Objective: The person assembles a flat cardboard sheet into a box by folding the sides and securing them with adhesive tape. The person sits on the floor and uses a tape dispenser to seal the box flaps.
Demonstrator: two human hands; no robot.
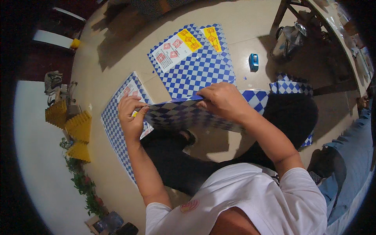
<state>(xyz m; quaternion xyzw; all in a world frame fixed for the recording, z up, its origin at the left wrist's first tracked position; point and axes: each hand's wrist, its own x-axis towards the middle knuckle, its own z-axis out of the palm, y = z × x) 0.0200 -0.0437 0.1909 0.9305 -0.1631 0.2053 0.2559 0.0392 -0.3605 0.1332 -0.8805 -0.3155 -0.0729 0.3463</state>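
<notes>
A blue-and-white checkered sheet (176, 114) is held up over my lap, its top edge gripped by both hands. At that edge's left end, my left hand (130, 112) pinches the sheet between thumb and fingers. My right hand (224, 100) closes on the same edge farther right, some of its fingertips hidden behind the sheet. More checkered sheets (192, 74) with white and yellow printed panels lie overlapping on the floor ahead. Another checkered sheet (112, 114) lies to the left, partly behind my left hand.
A small blue tape dispenser (253, 62) sits on the floor ahead right. Beyond it stand a metal kettle (289, 42) and a wooden table (348, 64). Checkered pieces (290, 85) lie by my right knee. Yellow pleated objects (78, 127) and a plant (83, 184) line the left wall.
</notes>
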